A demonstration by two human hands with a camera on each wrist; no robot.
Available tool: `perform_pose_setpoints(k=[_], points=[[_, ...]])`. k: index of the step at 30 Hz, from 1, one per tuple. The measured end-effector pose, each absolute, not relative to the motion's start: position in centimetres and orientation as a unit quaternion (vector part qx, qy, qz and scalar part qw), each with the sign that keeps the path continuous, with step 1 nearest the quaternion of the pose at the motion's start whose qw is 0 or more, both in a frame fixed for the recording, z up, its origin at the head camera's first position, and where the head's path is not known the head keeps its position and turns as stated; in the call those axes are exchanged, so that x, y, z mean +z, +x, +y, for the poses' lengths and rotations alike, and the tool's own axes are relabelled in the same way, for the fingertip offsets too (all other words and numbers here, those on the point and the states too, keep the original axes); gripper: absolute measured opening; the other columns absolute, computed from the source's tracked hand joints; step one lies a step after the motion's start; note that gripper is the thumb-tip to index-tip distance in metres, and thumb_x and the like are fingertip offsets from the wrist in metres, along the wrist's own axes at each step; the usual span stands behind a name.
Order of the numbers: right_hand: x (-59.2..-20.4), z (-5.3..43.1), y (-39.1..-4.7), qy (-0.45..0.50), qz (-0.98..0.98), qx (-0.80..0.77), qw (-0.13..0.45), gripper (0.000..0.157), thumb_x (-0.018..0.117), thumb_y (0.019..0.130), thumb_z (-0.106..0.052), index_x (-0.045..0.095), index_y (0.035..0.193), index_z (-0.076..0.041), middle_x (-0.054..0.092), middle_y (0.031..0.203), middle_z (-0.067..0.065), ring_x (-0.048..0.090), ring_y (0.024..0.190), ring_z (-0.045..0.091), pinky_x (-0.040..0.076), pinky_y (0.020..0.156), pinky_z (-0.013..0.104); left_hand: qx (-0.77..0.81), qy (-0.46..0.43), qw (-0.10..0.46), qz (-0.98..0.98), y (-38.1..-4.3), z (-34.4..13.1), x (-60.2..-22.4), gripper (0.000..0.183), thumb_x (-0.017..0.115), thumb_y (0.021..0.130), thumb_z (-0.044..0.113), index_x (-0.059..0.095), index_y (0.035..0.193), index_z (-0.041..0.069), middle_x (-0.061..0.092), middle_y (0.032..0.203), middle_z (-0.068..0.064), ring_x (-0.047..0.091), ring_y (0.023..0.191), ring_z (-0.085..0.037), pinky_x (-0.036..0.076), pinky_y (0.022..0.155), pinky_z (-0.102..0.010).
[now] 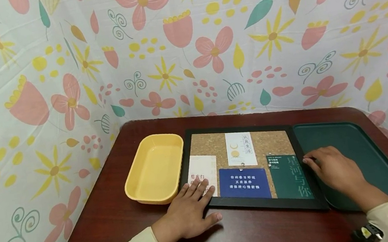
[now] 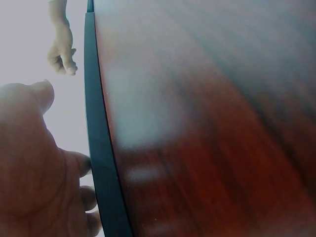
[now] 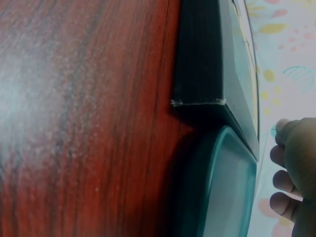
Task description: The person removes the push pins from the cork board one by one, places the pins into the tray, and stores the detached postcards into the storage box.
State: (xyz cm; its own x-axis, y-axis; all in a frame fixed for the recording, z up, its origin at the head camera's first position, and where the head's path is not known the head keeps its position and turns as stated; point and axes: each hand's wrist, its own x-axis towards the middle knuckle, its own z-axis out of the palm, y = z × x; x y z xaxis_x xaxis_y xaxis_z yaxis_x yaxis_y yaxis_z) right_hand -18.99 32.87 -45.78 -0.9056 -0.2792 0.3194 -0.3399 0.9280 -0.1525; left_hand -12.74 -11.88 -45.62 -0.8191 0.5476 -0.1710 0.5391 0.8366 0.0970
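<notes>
A black-framed cork board (image 1: 200, 146) lies on the table with several cards on it. My left hand (image 1: 187, 214) rests with fingers spread over its lower left corner, overlapping the cream card (image 1: 203, 164). My right hand (image 1: 334, 168) hovers at the board's right edge, beside the dark green card (image 1: 288, 176) and over the green tray (image 1: 365, 156). In the right wrist view its fingers (image 3: 284, 180) are loosely bent, and nothing shows between them. A blue card (image 1: 244, 183) and a white card (image 1: 235, 148) sit mid-board, with small clear pins near their edges.
A yellow plastic basin (image 1: 156, 170) stands left of the board. The green tray adjoins the board's right side. Under everything is a dark red wooden table (image 1: 266, 233), with a flower-patterned curtain (image 1: 186, 57) behind and at the sides.
</notes>
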Motion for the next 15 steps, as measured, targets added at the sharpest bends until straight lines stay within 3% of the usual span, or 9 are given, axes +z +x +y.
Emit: perform_pose_setpoints(k=[15], points=[[-46.11,33.91,-18.86,0.155,-0.972,0.096,0.147,0.017,0.074,0.096,-0.021,0.076,0.107,-0.009,0.072,0.109,0.017,0.058,0.108,0.044,0.051,0.072,0.059,0.023,0.281,0.099,0.954,-12.72,-11.82,-45.59,0.086,0.017,0.097,0.079,0.026,0.164,0.026,0.014,0.171,-0.001,0.009,0.156,-0.024,0.015,0.123,-0.049]])
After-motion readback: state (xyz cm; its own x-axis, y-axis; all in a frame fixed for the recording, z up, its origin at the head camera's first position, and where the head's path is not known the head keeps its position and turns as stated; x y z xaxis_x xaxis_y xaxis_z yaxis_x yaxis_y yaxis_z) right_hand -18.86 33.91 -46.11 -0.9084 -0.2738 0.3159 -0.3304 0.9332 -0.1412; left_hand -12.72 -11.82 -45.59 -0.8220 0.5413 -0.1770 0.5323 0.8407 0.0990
